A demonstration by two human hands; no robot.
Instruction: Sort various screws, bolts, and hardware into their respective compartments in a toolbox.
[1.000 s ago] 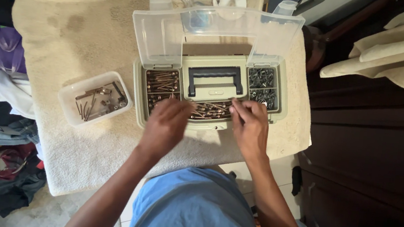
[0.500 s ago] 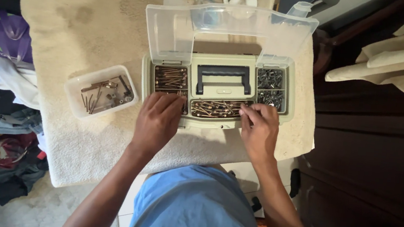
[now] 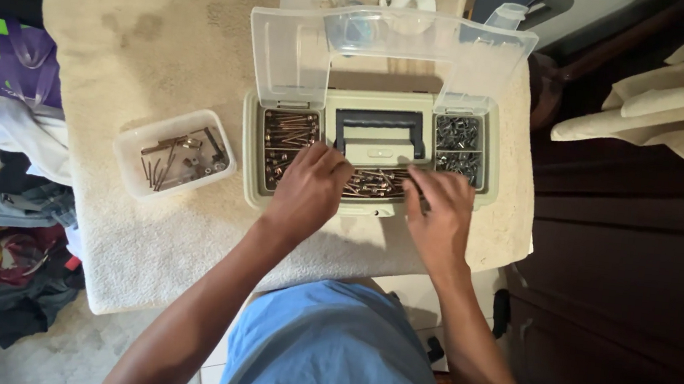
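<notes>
Left hand (image 3: 308,193) and right hand (image 3: 440,211) rest, fingers curled, on the screws (image 3: 377,181) in the toolbox (image 3: 369,148); grasp indiscernible; tub (image 3: 174,154) lies left.

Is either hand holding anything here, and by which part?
Cannot be told: both the left hand and right hand reach into the front screw compartment, fingertips hidden.

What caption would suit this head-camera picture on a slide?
Both hands, left and right, reach into the front screw compartment of an open toolbox.
</notes>
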